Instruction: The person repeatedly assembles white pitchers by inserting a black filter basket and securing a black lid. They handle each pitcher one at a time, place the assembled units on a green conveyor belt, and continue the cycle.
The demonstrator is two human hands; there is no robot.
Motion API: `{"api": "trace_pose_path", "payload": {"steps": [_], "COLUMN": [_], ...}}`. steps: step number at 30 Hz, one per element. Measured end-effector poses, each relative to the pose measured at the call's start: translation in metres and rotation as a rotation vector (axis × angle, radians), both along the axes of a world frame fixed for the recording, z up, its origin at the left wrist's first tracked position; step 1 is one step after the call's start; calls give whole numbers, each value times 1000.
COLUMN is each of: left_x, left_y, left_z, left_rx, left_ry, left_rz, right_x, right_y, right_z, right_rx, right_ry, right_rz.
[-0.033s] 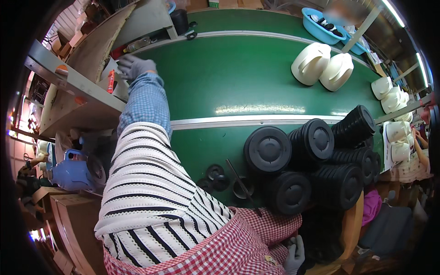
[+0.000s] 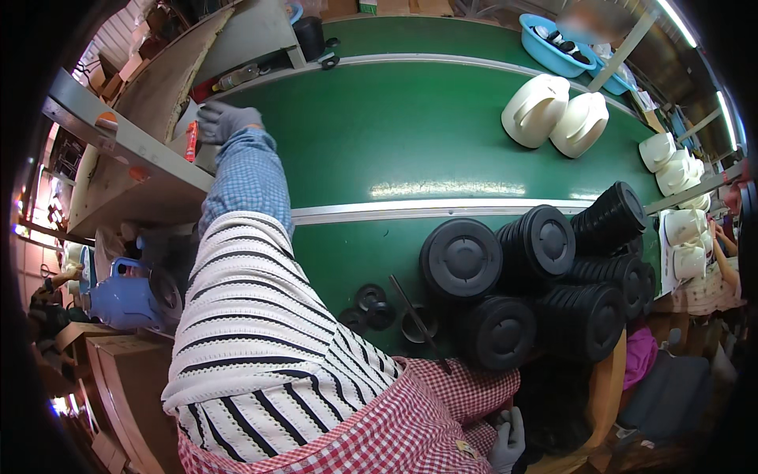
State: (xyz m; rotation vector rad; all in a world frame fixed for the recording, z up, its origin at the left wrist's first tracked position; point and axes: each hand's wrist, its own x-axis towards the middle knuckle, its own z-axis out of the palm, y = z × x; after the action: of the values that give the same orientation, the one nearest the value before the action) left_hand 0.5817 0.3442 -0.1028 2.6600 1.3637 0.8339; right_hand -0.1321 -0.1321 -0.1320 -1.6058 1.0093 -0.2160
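Note:
My left hand (image 2: 226,123), in a grey glove, reaches out at the far left, beside a grey machine housing (image 2: 245,39). Its fingers look apart and bent a little, with nothing visible in them. Just below the fingertips is a small red packet (image 2: 192,141), partly in the shade of a metal frame. Low by my red checked apron, my right hand (image 2: 508,441) is also gloved in grey. Its fingers are curled together, and whatever they may hold is hidden. Closest to the right arm stand stacks of round black lids (image 2: 461,257) on the green table (image 2: 355,142).
A dark rod (image 2: 412,312) leans on a small round cup (image 2: 418,324), near small black rings (image 2: 373,305). Two cream jug-like shells (image 2: 537,110) stand farther back. A blue basin (image 2: 545,51) is at the far right. A metal rail (image 2: 442,207) crosses the table.
My left hand has shifted slightly left, closer to the red packet, and its fingers are bent a little more. My right hand stays in place.

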Motion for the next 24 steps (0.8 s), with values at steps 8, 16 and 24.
{"api": "trace_pose_path", "payload": {"steps": [8, 16, 24], "left_x": [-6, -4, -104], "left_y": [48, 11, -226], "left_z": [-26, -7, 105], "left_rx": [-280, 98, 124], "left_ry": [151, 409, -384], "left_rz": [246, -458, -1772], "right_x": [-83, -87, 97], "right_y": [-16, 1, -32], "right_z": [-29, 14, 156], "right_rx": [-106, -172, -782], "right_ry": [159, 148, -295], "right_rz": [208, 171, 427]}}
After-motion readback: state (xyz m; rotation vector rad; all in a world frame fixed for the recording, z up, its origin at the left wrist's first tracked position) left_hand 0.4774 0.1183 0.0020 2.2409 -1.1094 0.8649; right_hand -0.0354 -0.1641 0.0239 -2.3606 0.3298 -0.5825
